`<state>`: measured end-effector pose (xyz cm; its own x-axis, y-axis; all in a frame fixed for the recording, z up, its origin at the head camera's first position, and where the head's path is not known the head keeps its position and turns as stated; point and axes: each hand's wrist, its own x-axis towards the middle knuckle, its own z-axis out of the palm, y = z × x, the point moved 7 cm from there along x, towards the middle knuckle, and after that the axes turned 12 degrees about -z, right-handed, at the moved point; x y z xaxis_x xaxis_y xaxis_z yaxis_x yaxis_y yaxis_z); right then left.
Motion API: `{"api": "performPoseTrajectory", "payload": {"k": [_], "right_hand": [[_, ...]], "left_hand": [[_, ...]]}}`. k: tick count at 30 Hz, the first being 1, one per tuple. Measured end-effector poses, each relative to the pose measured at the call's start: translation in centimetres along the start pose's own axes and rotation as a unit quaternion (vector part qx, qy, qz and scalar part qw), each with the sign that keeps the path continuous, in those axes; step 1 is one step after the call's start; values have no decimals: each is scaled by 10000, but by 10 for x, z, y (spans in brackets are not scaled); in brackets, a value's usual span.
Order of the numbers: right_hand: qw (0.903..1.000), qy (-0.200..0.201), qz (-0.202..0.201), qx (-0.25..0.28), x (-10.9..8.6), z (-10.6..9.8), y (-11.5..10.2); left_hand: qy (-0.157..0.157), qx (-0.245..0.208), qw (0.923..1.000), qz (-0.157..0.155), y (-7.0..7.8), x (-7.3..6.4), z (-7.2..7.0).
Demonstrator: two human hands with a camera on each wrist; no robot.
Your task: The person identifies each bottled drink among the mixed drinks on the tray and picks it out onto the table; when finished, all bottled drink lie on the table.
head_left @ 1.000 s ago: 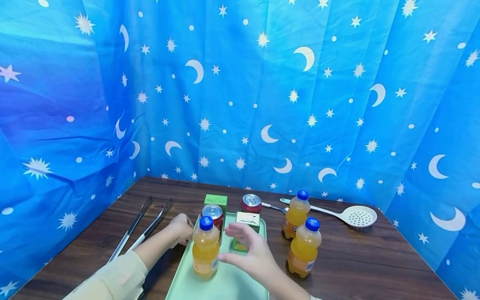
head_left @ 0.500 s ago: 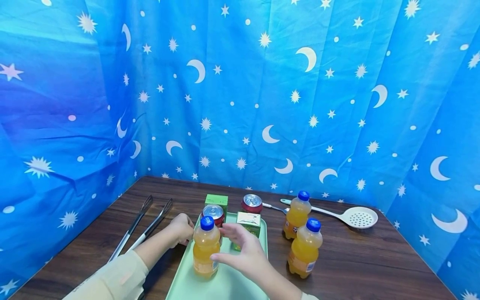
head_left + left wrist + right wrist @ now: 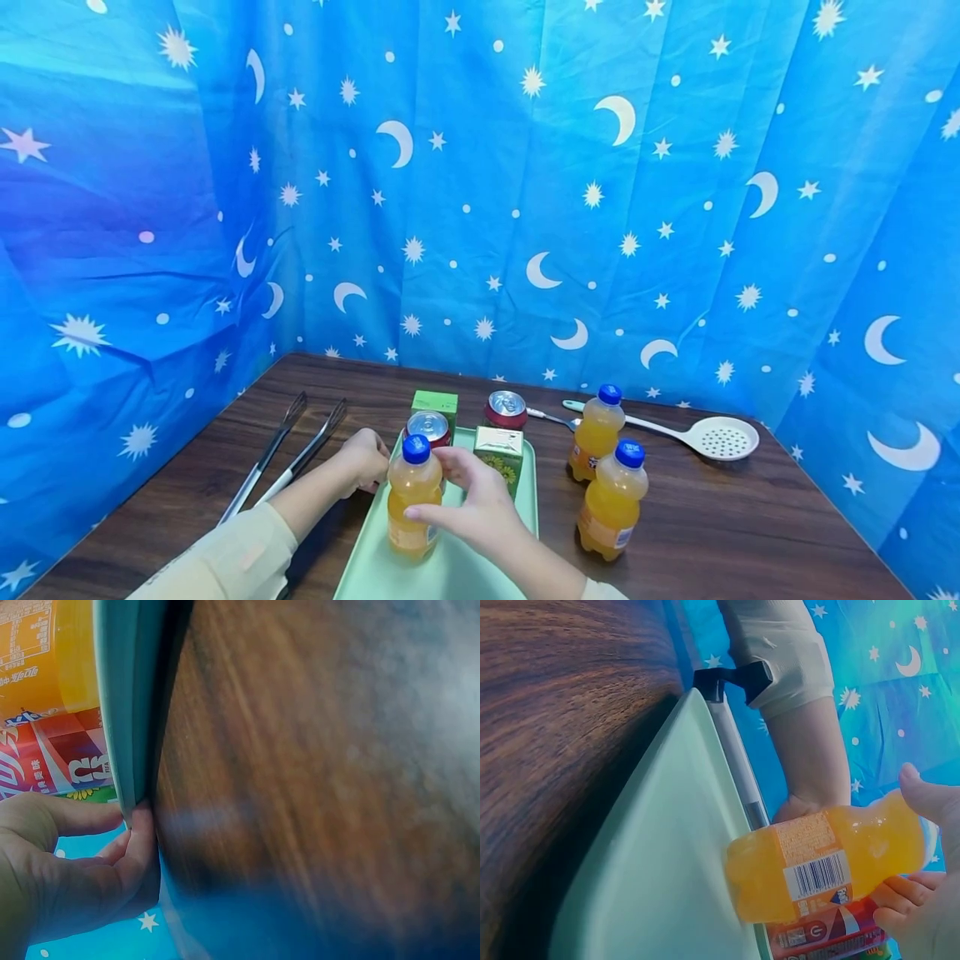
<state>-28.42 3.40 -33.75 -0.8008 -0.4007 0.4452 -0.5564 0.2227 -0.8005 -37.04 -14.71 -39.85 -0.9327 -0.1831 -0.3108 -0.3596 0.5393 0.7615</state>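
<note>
A pale green tray (image 3: 465, 575) lies on the table, and my left hand (image 3: 367, 458) pinches its left rim between thumb and fingers, as the left wrist view shows. On the tray stands an orange soda bottle (image 3: 411, 508) with a blue cap. My right hand (image 3: 480, 500) is at that bottle, its thumb (image 3: 423, 515) overlapping the front and its fingers behind; in the right wrist view they spread loosely around the upper part of the bottle. Behind it stand a red can (image 3: 427, 427) and a green drink carton (image 3: 498, 454) with yellow flowers.
Another green carton (image 3: 435, 403) and a second red can (image 3: 507, 407) stand toward the back. Two orange soda bottles, one nearer (image 3: 611, 508) and one farther (image 3: 596, 433), are right of the tray. A white skimmer (image 3: 722, 437), a fork (image 3: 551, 417) and tongs (image 3: 262, 467) lie on the table.
My right hand has moved left to the bottle on the tray, away from in front of the flowered carton. The left hand stays at the tray's rim.
</note>
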Motion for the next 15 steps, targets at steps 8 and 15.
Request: {"api": "performPoseTrajectory", "payload": {"k": [8,15], "right_hand": [[9999,40,-95,-88,6,4,-2],[10000,56,-41,12,8,7,0]], "left_hand": [[44,-32,10000,52,0,0,0],[15,-35,10000,48,1,-2,-1]]}}
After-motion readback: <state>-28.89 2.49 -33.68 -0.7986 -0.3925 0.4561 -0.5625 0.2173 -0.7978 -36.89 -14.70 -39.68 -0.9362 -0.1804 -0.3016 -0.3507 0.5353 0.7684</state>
